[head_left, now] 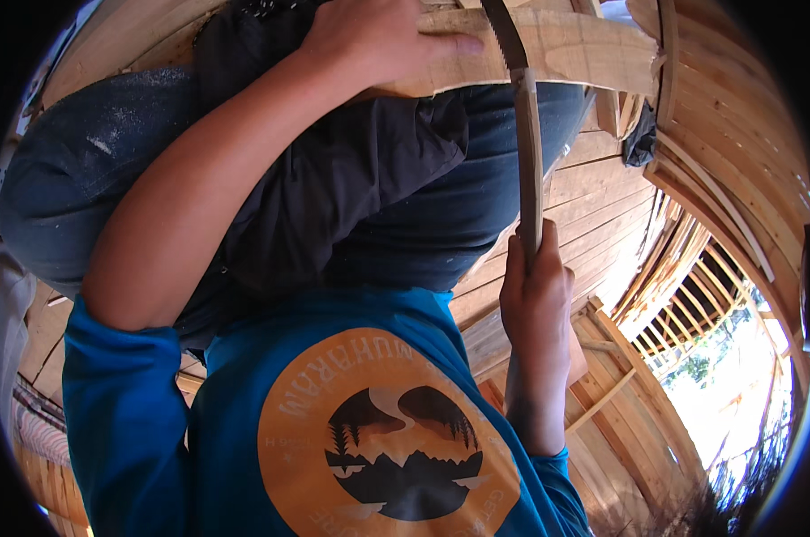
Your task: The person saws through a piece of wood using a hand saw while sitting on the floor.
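Note:
A hand saw (pixel 528 152) with a long, straight wooden handle stands almost upright in the picture. My right hand (pixel 539 277) is closed round the lower end of that handle. The saw's dark toothed blade crosses a pale wooden plank (pixel 584 49) at the top; how deep its teeth sit in the wood cannot be seen. My left hand (pixel 369 40) grips the plank to the left of the blade, its thumb stretched along the face toward the teeth. The fingers of that hand are partly hidden. The plank lies across above my bent legs, its right end rough.
My legs in dark trousers (pixel 91 161) are folded beneath the plank, with dark cloth (pixel 351 179) over them. Wooden floorboards (pixel 593 188) run to the right. A black bag-like thing (pixel 639 139) sits near the plank's right end. Curved plank walls (pixel 736 161) rise at the right.

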`<state>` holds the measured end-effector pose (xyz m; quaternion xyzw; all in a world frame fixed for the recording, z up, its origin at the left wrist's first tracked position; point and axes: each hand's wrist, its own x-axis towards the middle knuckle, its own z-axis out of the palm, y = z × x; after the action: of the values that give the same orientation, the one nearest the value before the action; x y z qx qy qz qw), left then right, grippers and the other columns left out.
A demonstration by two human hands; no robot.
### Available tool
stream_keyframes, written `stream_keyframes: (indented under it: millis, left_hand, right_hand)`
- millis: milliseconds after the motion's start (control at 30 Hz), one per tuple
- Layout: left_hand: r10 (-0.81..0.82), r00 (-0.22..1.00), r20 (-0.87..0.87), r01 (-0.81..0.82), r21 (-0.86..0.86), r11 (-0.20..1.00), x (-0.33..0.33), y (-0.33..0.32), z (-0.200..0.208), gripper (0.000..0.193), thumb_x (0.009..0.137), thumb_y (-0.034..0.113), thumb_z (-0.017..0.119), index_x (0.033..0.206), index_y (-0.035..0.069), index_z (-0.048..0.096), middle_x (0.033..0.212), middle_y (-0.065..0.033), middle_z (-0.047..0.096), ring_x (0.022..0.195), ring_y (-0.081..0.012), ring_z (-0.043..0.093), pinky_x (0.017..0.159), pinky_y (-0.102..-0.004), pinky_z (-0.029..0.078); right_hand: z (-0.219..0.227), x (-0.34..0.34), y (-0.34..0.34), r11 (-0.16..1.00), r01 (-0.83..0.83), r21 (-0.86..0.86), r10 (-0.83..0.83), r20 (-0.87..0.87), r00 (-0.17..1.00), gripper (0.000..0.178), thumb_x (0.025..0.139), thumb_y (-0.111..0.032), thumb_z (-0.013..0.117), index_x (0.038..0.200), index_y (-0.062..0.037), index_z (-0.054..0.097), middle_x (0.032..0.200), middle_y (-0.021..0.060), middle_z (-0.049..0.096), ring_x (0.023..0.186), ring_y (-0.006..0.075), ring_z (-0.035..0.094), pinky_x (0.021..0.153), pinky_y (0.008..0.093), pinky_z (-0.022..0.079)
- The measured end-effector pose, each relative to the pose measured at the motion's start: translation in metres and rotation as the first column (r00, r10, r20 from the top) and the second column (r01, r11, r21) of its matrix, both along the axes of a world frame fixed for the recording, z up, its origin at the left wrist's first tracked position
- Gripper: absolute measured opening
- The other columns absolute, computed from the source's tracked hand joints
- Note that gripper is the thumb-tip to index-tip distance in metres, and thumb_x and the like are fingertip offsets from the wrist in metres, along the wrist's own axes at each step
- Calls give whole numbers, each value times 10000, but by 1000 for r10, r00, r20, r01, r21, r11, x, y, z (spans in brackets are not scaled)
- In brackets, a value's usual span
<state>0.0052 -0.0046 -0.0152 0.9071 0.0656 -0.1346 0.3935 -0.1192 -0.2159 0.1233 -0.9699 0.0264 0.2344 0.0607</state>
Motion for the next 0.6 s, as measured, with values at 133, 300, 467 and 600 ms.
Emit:
stream_keyframes:
  millis: [133, 300, 467, 600]
  left_hand:
    - [-152, 970, 188, 134, 105, 985, -4, -14, -16, 816, 693, 815, 618, 860, 26, 744, 807, -156, 716, 826, -325, 716, 796, -429, 559]
    - [40, 982, 186, -47, 31, 998, -1, -7, -22, 793, 735, 756, 626, 864, -19, 732, 837, -223, 703, 859, -358, 707, 782, -454, 557]
    - [-108, 994, 1, 108, -3, 994, 6, 7, 4, 802, 795, 718, 594, 837, -73, 717, 819, -300, 679, 864, -419, 693, 796, -480, 546]
    - [-25, 1000, 3, 25, 22, 999, 7, 1, -2, 793, 793, 707, 603, 867, -74, 714, 860, -272, 695, 873, -394, 699, 793, -473, 550]
  right_hand:
    - [29, -35, -17, 999, 25, 23, -26, 44, 999, 153, 972, -70, 525, 1110, -3, 520, 638, 254, 593, 668, 436, 664, 501, 474, 479]
    - [6, 0, -3, 998, -28, -63, 27, -7, 1000, 152, 974, -56, 525, 1111, 8, 506, 600, 236, 560, 588, 433, 633, 467, 467, 439]
    - [31, -35, -12, 999, 1, 33, -3, 48, 999, 148, 972, -54, 530, 1102, 14, 509, 579, 222, 551, 578, 441, 622, 459, 466, 429]
    - [15, -16, -6, 999, -37, 28, 36, 49, 998, 176, 974, -65, 538, 1124, 16, 495, 570, 232, 541, 505, 423, 589, 424, 476, 390]
